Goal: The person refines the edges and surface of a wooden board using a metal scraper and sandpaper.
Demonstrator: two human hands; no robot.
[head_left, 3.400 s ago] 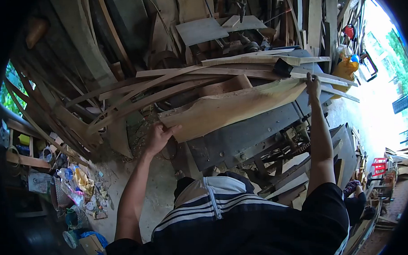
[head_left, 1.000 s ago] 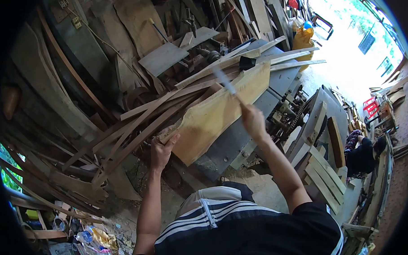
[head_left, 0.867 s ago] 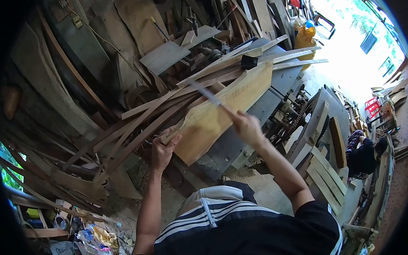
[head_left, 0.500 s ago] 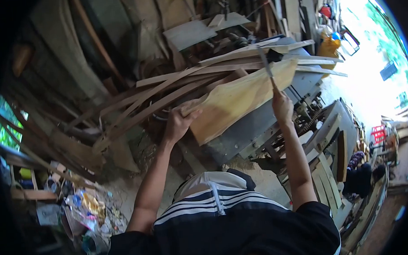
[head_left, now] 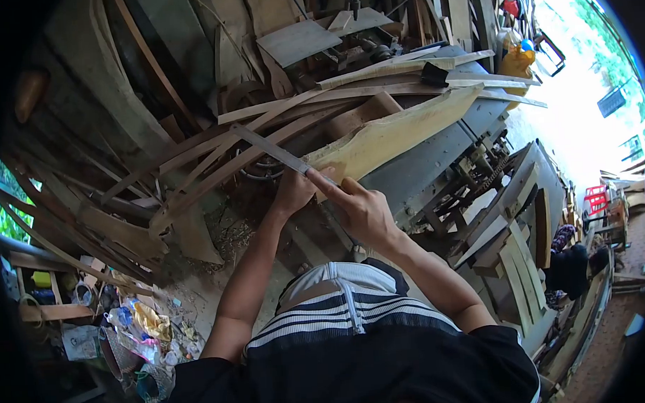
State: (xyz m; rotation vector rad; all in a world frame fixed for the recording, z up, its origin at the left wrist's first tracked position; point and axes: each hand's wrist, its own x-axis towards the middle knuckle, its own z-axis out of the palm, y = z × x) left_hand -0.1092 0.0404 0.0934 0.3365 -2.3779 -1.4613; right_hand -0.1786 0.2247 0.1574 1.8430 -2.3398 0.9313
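OK so we've got a pale board (head_left: 398, 138) in the middle of the frame, running on a slant from just left of centre to upper right, wavy rough edge on top. Our left hand (head_left: 294, 192) is pinching its left end, thumb on the near side. The other fingers are mostly hidden, so we can't tell how tight, tbh.

Our right hand (head_left: 365, 213) is wrapped round the handle of a long flat tool (head_left: 274, 148), just beside the left one. Its metal blade points to the upper left, crossing in front of the board's left end. Can't tell if it's touching the wood rn.

Btw the board overlaps a grey metal table (head_left: 428, 173), w/ a brown curved block (head_left: 366, 116) just behind it and a bunch of long wood strips (head_left: 277, 135) fanned out toward the left. Small black thing (head_left: 434, 75) sits by the strips, upper right of centre.

Elsewhere: yellow container (head_left: 516, 63) upper right, red crate (head_left: 596, 199) at the right, another person (head_left: 570, 271) low down nr it, and a pile of mixed rubbish (head_left: 149, 325) lower left.
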